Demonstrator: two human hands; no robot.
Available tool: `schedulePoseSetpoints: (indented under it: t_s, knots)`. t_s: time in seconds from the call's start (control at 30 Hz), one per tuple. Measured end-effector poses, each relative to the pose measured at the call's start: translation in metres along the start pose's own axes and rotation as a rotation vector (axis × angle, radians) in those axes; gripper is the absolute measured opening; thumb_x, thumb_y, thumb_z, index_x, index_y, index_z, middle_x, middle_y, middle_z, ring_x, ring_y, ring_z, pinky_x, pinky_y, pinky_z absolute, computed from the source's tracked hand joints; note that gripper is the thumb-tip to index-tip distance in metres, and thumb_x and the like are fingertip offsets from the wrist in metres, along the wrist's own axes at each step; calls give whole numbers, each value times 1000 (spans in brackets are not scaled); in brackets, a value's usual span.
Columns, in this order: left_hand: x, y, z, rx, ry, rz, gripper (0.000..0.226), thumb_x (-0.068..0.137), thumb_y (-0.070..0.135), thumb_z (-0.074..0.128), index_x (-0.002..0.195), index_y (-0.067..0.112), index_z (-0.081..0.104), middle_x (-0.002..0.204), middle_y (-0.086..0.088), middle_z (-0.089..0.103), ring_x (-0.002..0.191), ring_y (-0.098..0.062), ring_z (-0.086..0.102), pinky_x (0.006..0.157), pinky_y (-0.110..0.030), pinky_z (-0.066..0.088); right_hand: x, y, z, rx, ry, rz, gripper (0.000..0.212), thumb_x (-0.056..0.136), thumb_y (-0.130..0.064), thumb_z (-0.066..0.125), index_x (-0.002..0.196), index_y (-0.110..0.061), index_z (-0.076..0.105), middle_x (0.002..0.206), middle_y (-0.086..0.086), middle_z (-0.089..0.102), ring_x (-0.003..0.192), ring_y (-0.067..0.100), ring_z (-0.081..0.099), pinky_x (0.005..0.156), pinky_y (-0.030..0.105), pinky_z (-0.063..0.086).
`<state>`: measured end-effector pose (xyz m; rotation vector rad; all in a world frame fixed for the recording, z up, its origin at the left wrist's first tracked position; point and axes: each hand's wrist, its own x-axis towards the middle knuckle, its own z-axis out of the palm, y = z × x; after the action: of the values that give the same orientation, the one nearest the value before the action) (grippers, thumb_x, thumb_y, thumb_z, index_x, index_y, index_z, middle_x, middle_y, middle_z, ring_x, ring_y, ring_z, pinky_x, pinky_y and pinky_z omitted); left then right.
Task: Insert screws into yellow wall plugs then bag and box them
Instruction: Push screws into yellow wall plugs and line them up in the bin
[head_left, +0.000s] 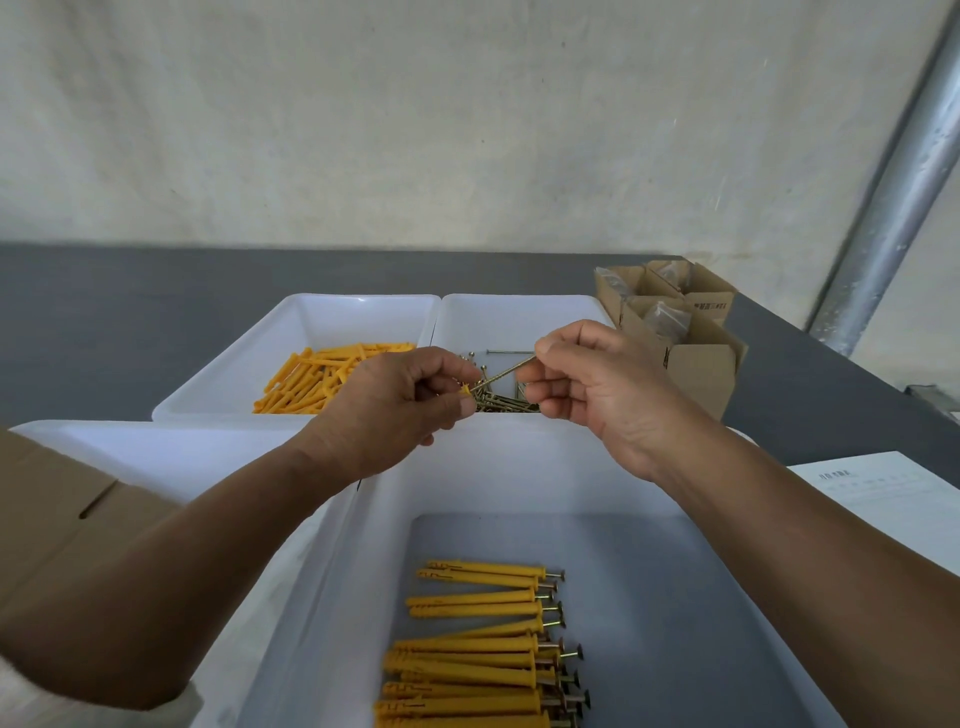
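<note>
Landmark: near tray, white, closest to the camera.

- Both hands are up over its far rim. Left hand is curled round 1 yellow plug; only the plug's end shows past the fingers, facing right.
- Right hand pinches 1 screw between thumb and forefinger at its upper right end. The screw's long axis runs from lower left to upper right, with the lower end at the plug's mouth. Can't tell how far in it is.
- On the near tray's floor are finished plugs, stacked in a row. Long axes run left-right, screw heads all to the right. The floor to their right is bare.
- Beyond its far rim are 2 white trays side by side, rims touching: plug tray with loose plugs, and screw tray with loose screws.
- Beyond it to the right: open cardboard boxes holding bagged items, just beside the screw tray.
- Right of it: a paper sheet.
- Left of it: another white tray, then a cardboard flap.
</note>
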<state>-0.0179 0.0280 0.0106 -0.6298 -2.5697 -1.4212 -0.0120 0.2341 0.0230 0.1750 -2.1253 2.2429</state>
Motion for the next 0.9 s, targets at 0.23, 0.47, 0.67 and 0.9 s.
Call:
schedulePoseSetpoints:
  t_s: [0.23,0.47,0.67,0.9]
  knots:
    - [0,1,0,1,-1,12,24,87,13,72,108,24,65,77,5,67,66,-3,62,57,-19,53,-1,3,0,-110,-49,61,5,91,-13,65,86,-13,67,80,6,73,65,15,65,60,27,52]
    - [0,1,2,43,-10,28,28,83,14,76,108,24,66,80,5,67,70,-19,65,61,-26,58,-5,2,2,-197,-136,90,5,91,-13,65,86,-12,66,72,3,65,60,12,59,56,24,49]
    - [0,1,5,86,-27,59,33,81,18,78,105,34,62,80,7,66,65,-5,62,60,-21,56,-9,1,5,-270,-236,116,4,91,-13,65,88,-13,67,73,2,65,60,10,59,56,22,50]
    - [-2,3,7,120,-74,64,38,80,19,79,111,31,61,80,6,66,62,-4,63,55,-17,53,-9,4,7,-372,-297,125,10,91,-25,66,89,-16,68,73,-1,67,60,8,60,57,22,49]
